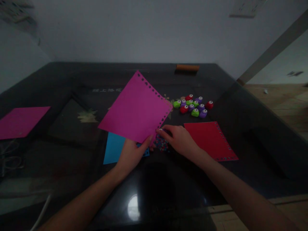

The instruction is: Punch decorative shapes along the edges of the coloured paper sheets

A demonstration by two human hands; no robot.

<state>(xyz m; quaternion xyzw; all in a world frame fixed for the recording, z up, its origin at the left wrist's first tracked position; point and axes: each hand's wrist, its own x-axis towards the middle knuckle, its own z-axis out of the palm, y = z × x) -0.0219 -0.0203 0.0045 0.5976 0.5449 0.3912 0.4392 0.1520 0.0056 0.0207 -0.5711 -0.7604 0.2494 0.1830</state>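
Note:
My left hand [137,152] pinches the bottom corner of a magenta sheet of paper [134,110], which is tilted up above the table. Small cut-out shapes run along its upper right and lower right edges. At the lower right edge, my right hand [179,138] is closed on a small craft punch [161,130], mostly hidden by the fingers. Below the hands lies a heap of tiny coloured paper bits [161,143]. A blue sheet [113,147] is partly covered by the magenta one. To the right of my right hand rests a red sheet [207,138] with punched edges.
Several red, green and purple craft punches [195,113] stand in a group behind the red sheet. A brown roll [187,68] lies at the back of the dark glossy table [79,179]. Another magenta sheet [24,122] and blurred scissors [11,160] are at the left.

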